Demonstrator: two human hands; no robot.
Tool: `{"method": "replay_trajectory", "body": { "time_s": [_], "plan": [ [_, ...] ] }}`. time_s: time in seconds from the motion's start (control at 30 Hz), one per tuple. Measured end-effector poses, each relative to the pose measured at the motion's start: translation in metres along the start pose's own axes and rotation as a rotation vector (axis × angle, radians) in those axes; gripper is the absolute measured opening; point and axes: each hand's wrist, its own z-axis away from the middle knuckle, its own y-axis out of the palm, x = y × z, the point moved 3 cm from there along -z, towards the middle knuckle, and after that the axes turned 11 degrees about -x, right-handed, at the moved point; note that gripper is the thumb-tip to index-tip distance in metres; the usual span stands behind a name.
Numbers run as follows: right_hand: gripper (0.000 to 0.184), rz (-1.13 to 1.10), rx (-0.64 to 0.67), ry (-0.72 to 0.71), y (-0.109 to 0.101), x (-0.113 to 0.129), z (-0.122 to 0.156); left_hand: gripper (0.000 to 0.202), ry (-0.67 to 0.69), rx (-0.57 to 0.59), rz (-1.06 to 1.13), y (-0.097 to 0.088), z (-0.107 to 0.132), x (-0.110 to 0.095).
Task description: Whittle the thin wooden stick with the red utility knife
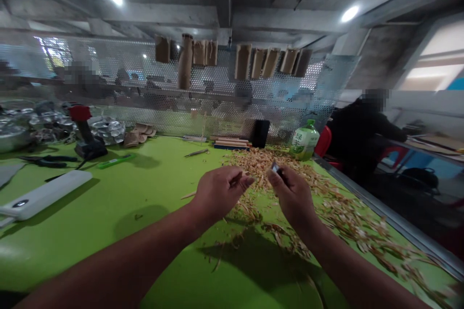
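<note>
Your left hand (221, 193) pinches a thin wooden sliver (236, 180) between thumb and fingers. Your right hand (292, 198) grips, in a narrow pinch, a small dark object (278, 173) with a pale edge, too small to identify. Both hands hang close together, not touching, over loose, pale wood shavings (261, 166) strewn beneath and beyond them across the green bench (90, 251).
</note>
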Motion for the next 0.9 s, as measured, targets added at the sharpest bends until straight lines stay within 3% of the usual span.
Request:
{"method": "replay_trajectory", "body": {
  "time_s": [0.17,0.43,0.57,0.73,0.9],
  "plan": [
    [0.039,-0.322,0.110,0.245,0.013,-0.012,-0.003,0.023,0.112,-0.033,0.102,0.005,-0.003,0.003],
    [0.034,-0.424,0.236,0.168,0.021,-0.001,0.010,0.016,0.186,-0.066,0.076,0.016,0.001,0.013],
    [0.024,-0.394,0.219,0.166,0.020,0.008,0.012,0.019,0.190,-0.050,0.107,0.018,0.007,0.013],
    [0.023,-0.353,0.188,0.134,0.019,0.009,0.012,0.019,0.221,-0.073,0.180,0.019,0.011,0.016],
    [0.027,-0.502,0.120,0.284,0.014,-0.008,0.000,0.025,0.137,0.012,0.014,0.021,0.009,0.023]
  ]
}}
